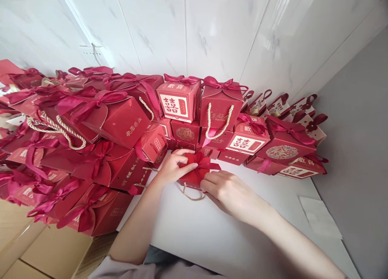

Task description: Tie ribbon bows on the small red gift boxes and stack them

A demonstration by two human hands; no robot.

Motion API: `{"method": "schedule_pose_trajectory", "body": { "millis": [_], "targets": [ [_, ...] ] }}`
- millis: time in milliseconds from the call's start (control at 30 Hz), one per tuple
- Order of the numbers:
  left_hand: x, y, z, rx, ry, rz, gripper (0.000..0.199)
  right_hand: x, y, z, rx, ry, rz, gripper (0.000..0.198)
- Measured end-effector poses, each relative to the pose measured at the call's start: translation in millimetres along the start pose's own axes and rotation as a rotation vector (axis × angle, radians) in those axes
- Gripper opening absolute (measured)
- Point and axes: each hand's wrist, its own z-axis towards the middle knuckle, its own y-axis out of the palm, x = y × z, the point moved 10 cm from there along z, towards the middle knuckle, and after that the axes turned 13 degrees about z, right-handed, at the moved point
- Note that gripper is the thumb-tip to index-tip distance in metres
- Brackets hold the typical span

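On the white table in front of me stands a small red gift box (pixel 189 178) with a gold-white rope handle (pixel 194 198) hanging at its near side. A red ribbon (pixel 207 164) is gathered in a bow over its top. My left hand (pixel 173 168) reaches across the box's left side, thumb and fingers closed on the ribbon at the bow. My right hand (pixel 226 191) is at the box's right side with curled fingers, pinching a ribbon end. Those right fingertips are partly hidden behind the hand.
Stacked red gift boxes (pixel 118 119) with bows crowd the left side. More boxes (pixel 222 109) line the tiled wall (pixel 212 32) behind. A white paper sheet (pixel 320 217) lies at right, beside a grey panel (pixel 357 129). Cardboard boxes (pixel 56 248) are at lower left.
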Motion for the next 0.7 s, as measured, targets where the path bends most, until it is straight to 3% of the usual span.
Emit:
{"method": "schedule_pose_trajectory", "body": {
  "millis": [333, 500, 567, 700],
  "targets": [
    [-1, 4, 1, -0.014, 0.0, 0.025, 0.045, 4, 10, -4, -0.127, 0.025, 0.085, 0.02],
    [1, 5, 0, -0.036, 0.016, 0.04, 0.028, 15, 1, -12, -0.126, 0.072, 0.348, 0.014],
    [3, 6, -1, -0.062, 0.022, 0.024, 0.027, 28, -7, -15, -0.079, 0.135, 0.44, 0.01],
    [7, 6, -5, -0.153, 0.035, -0.046, 0.025, 71, -23, -19, 0.145, 0.337, 0.387, 0.012]
  ]
}}
